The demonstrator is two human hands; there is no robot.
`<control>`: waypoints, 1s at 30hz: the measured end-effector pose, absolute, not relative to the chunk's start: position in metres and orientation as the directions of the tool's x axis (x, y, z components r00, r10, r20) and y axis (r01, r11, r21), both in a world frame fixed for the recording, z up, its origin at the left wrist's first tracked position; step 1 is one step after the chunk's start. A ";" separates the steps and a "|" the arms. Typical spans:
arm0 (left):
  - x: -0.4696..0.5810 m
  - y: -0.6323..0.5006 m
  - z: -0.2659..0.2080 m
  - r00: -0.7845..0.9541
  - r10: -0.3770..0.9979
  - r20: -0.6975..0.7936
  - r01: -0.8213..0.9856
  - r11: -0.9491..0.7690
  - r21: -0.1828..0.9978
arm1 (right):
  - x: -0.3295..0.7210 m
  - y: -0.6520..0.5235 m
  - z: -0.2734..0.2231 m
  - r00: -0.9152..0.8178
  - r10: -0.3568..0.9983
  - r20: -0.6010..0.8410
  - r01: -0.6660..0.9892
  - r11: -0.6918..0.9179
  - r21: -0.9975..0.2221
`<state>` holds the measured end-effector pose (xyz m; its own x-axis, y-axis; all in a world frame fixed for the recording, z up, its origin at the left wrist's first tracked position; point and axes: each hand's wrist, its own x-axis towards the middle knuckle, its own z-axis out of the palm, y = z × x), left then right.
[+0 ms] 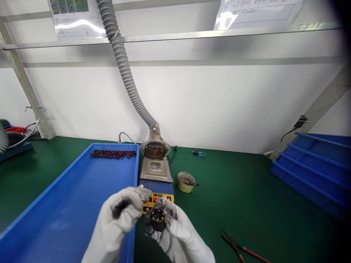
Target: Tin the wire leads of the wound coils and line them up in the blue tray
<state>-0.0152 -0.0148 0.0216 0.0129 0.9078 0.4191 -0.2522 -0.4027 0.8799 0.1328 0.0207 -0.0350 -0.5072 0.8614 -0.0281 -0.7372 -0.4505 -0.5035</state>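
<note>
My right hand [178, 223], in a white glove with darkened fingertips, grips a small black cylindrical part [158, 220]. The part's open end faces up and shows copper-coloured spots around its rim. Just to the left, my left hand [120, 208], gloved as well, has its fingers curled and thumb and fingertips drawn together. Whether anything sits in that pinch is hidden. Both hands are held in front of a blue and yellow heated unit marked CM 550 [161, 196], partly covering its lit display.
A long blue tray [90, 190] holds a row of small dark-red round parts [113, 154] at its far end. A grey duct hose [127, 75] comes down behind the unit. Right of it are a yellowish tin [185, 187], pliers [236, 245], small blue-handled cutters [198, 153] and stacked blue trays [312, 171].
</note>
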 end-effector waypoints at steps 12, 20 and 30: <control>-0.008 -0.017 0.021 0.190 0.806 0.560 -0.019 -0.567 0.823 | 0.128 0.022 -0.055 -0.441 0.897 0.044 -0.779 -0.358 -0.516; -0.022 -0.018 0.020 0.068 0.907 0.415 -0.037 -0.413 0.910 | 0.133 0.025 -0.043 -0.424 0.904 0.049 -0.748 -0.319 -0.582; -0.013 -0.012 0.011 -0.054 0.658 0.751 0.157 -0.737 0.657 | 0.127 -0.020 -0.013 0.059 0.984 0.170 -0.572 0.172 -0.802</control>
<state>-0.0132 -0.0123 0.0108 -0.0538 0.6581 0.7510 0.1567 -0.7372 0.6572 0.1273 -0.0201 -0.0128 0.0586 0.9837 0.1698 -0.5723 0.1724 -0.8017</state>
